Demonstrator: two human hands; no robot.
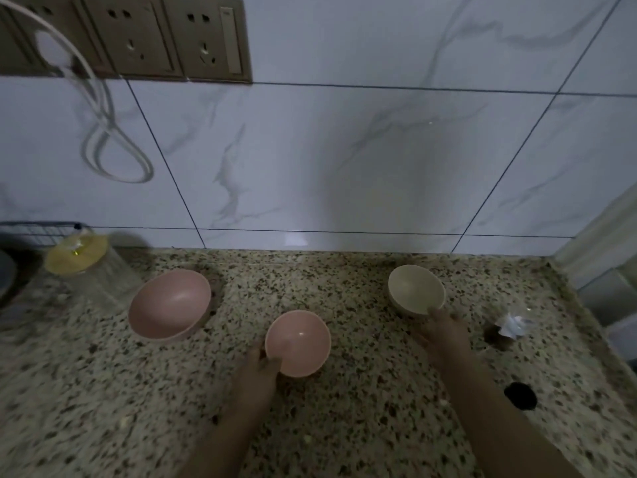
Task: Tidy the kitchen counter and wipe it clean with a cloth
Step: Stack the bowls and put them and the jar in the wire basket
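Three bowls stand on the speckled granite counter (362, 401). My left hand (256, 372) grips the near rim of a small pink bowl (300, 339) at the centre, which tilts toward me. My right hand (444, 334) holds the near edge of a cream bowl (415, 289) further back on the right, also tilted. A larger pink bowl (170, 301) rests on the counter to the left, untouched. No cloth is in sight.
A clear glass jar with a yellow lid (77, 257) stands at the back left beside a wire rack (38, 231). A clear glass holding crumpled paper (513, 322) lies at the right. A small dark object (520, 395) sits on the counter near the right edge. Wall sockets (138, 36) and a white cable (113, 146) hang above.
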